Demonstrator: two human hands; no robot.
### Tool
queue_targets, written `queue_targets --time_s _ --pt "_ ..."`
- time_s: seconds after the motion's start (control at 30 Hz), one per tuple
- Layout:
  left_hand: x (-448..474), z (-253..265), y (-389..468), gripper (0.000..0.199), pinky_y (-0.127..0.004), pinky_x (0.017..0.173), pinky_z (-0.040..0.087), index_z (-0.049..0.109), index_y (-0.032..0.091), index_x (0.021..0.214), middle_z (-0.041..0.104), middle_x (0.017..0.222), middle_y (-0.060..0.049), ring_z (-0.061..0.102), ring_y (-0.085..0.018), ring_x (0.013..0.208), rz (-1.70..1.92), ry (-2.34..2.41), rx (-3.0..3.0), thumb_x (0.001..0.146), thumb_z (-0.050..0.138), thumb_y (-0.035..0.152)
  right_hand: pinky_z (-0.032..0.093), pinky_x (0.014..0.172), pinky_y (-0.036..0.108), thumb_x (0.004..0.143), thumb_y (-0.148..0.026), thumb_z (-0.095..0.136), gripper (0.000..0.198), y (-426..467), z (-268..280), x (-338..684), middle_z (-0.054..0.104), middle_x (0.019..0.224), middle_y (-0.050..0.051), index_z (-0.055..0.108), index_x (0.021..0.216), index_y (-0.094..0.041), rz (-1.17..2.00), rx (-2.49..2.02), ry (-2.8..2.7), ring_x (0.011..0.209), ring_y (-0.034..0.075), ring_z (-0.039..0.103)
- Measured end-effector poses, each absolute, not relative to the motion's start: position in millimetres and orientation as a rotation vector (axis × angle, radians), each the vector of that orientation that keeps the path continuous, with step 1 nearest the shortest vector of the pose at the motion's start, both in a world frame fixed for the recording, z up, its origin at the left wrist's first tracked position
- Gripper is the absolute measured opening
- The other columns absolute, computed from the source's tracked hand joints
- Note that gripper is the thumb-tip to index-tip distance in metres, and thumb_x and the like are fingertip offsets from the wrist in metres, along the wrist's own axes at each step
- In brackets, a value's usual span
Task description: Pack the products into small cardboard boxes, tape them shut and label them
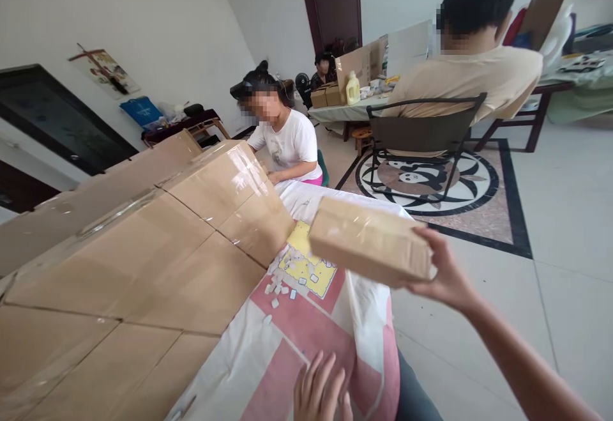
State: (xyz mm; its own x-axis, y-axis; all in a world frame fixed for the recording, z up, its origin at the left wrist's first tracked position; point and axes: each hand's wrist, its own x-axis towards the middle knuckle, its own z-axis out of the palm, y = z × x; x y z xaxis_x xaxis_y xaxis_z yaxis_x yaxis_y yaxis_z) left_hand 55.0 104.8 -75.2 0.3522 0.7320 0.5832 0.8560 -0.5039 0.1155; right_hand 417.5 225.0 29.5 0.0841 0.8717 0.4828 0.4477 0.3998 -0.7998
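Note:
A long taped cardboard box (366, 239) is raised over the right edge of the table, gripped at its right end by my right hand (443, 274). My left hand (322, 389) hovers at or rests on the pink and white tablecloth (268, 376); its fingers are stretched out and hold nothing. Beneath the box lies a yellow sheet (318, 280), partly hidden by it. Small white pieces (275, 287) are scattered on the sheet and on the cloth beside it.
Stacked cardboard boxes (191, 248) form a wall along the table's left side. Across the table sits a person in a white shirt (292, 140). Another person sits in a dark chair (426, 133) at the back right, near a table with a yellow bottle (353, 89).

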Motion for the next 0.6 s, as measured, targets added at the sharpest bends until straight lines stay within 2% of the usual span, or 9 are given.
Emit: queue_targets --time_s 0.03,0.1,0.17,0.2,0.27,0.37,0.43,0.5,0.6 --pt "63 -87 116 0.038 -0.048 0.108 0.044 0.069 0.031 0.118 0.074 0.124 -0.005 0.065 -0.028 0.12 -0.861 -1.424 -2.394 0.081 0.063 0.034 0.061 0.084 0.046 0.063 -0.041 0.089 0.102 232 33 437 0.039 0.149 0.015 0.033 0.149 -0.035 0.375 -1.286 -1.474 0.133 0.039 0.047" --pt "72 -108 133 0.058 -0.051 0.123 0.024 0.063 0.024 0.132 0.067 0.137 -0.009 0.056 -0.032 0.132 -0.783 -1.364 -2.413 0.079 0.061 0.045 0.063 0.08 0.046 0.06 -0.045 0.09 0.107 254 37 465 0.038 0.15 0.015 0.032 0.149 -0.033 0.242 -1.4 -1.363 0.128 0.038 0.05" --pt "75 -125 139 0.071 -0.053 0.128 0.004 0.058 0.022 0.139 0.063 0.143 -0.01 0.041 -0.035 0.145 -0.691 -1.328 -2.44 0.074 0.062 0.048 0.063 0.079 0.045 0.059 -0.049 0.089 0.108 285 32 480 0.037 0.15 0.015 0.031 0.149 -0.03 0.199 -1.475 -1.312 0.124 0.036 0.052" --pt "74 -132 139 0.073 -0.054 0.129 -0.002 0.058 0.023 0.14 0.062 0.143 -0.009 0.032 -0.034 0.15 -0.665 -1.327 -2.45 0.072 0.064 0.047 0.063 0.079 0.044 0.06 -0.052 0.088 0.108 302 26 483 0.036 0.149 0.016 0.032 0.149 -0.029 0.204 -1.497 -1.309 0.123 0.036 0.052" --pt "72 -143 138 0.073 -0.057 0.129 -0.004 0.057 0.025 0.141 0.062 0.143 -0.008 0.016 -0.031 0.157 -0.653 -1.35 -2.45 0.07 0.066 0.041 0.061 0.082 0.045 0.061 -0.056 0.086 0.107 336 11 481 0.036 0.146 0.018 0.033 0.148 -0.025 0.238 -1.564 -1.352 0.124 0.035 0.05" --pt "70 -158 137 0.067 -0.057 0.13 -0.003 0.06 0.03 0.138 0.066 0.138 -0.007 0.009 -0.026 0.159 -0.688 -1.325 -2.433 0.071 0.064 0.036 0.054 0.096 0.049 0.063 -0.055 0.086 0.11 380 -7 468 0.038 0.138 0.022 0.03 0.148 -0.016 0.273 -1.741 -1.478 0.125 0.038 0.049" --pt "70 -167 138 0.06 -0.059 0.13 -0.001 0.064 0.032 0.133 0.068 0.136 -0.007 0.015 -0.026 0.158 -0.712 -1.321 -2.405 0.074 0.062 0.033 0.05 0.1 0.048 0.063 -0.048 0.088 0.114 404 -7 459 0.04 0.136 0.024 0.023 0.15 -0.012 0.281 -1.83 -1.658 0.124 0.038 0.051" --pt "72 -174 140 0.052 -0.06 0.13 0.004 0.067 0.032 0.129 0.068 0.135 -0.007 0.033 -0.029 0.152 -0.735 -1.332 -2.357 0.077 0.058 0.029 0.049 0.097 0.044 0.066 -0.035 0.087 0.112 427 1 450 0.042 0.136 0.024 0.018 0.151 -0.012 0.298 -1.852 -1.884 0.118 0.035 0.057" --pt "77 -177 145 0.04 -0.056 0.129 0.013 0.072 0.032 0.119 0.073 0.126 -0.006 0.065 -0.029 0.123 -0.822 -1.334 -2.238 0.082 0.057 0.023 0.05 0.086 0.035 0.073 -0.014 0.076 0.094 465 19 435 0.052 0.13 0.022 0.023 0.15 -0.013 0.328 -1.836 -2.105 0.1 0.028 0.065"
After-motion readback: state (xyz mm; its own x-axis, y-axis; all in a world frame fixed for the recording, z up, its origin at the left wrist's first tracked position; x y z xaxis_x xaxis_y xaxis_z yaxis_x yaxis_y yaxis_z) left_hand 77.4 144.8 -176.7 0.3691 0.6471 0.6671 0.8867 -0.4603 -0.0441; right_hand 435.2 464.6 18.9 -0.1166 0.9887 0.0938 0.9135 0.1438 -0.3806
